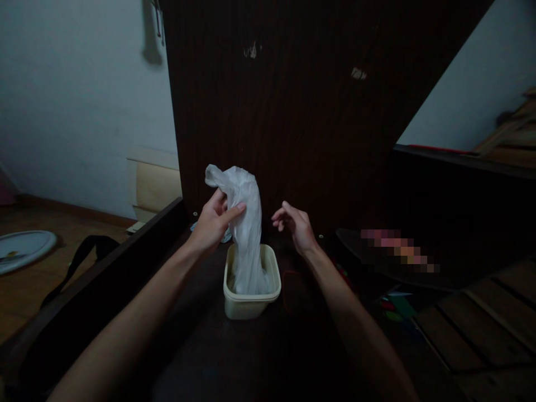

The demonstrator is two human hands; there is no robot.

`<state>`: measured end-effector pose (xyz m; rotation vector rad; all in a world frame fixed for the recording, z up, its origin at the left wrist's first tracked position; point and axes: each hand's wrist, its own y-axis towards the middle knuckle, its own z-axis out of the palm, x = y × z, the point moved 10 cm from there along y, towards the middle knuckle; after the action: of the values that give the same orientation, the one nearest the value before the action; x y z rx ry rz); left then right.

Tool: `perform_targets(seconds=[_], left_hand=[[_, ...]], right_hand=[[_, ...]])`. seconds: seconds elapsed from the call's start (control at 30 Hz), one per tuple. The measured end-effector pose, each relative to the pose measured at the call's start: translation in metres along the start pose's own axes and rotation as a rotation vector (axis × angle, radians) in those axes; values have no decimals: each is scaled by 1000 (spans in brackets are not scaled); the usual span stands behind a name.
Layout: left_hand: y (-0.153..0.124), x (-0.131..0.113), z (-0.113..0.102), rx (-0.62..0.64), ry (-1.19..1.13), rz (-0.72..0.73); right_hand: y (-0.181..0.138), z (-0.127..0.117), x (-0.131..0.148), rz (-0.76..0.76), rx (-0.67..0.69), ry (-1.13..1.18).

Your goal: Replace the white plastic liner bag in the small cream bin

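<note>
A thin white plastic bag [248, 223] stands up out of a cream plastic tub [247, 307], its lower part inside the tub. My left hand [213, 223] pinches the bag's upper part from the left, thumb in front and fingers behind. The bag's top folds over to the left above that hand. To the right of the bag, apart from it, my right hand [295, 223] is raised with loosely curled fingers and nothing visible in it. What lies in the bottom of the tub is hidden by the bag.
The tub stands on a dark wooden surface [201, 346] before a tall dark panel [285, 111]. A low dark rail [138, 240] borders it on the left. Wooden slats [486, 318] lie at right. A white oval object [29, 248] is on the floor at left.
</note>
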<state>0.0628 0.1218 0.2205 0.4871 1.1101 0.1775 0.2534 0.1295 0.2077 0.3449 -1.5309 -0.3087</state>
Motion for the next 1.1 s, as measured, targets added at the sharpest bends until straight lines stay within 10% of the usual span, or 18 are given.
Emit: perform_targets(seconds=[0.17, 0.5, 0.7, 0.97, 1.1], left_hand=[[10, -9, 23, 46, -18, 14], [25, -40, -40, -167, -62, 119], [14, -44, -35, -138, -103, 29], [14, -40, 18, 93, -143, 3], [16, -41, 5, 44, -149, -7]], right_hand=[[-4, 32, 26, -64, 185, -72], [-13, -18, 41, -152, 23, 174], [-13, -31, 24, -37, -14, 208], [2, 43, 71, -246, 380, -194], [-4, 44, 102, -486, 298, -524]])
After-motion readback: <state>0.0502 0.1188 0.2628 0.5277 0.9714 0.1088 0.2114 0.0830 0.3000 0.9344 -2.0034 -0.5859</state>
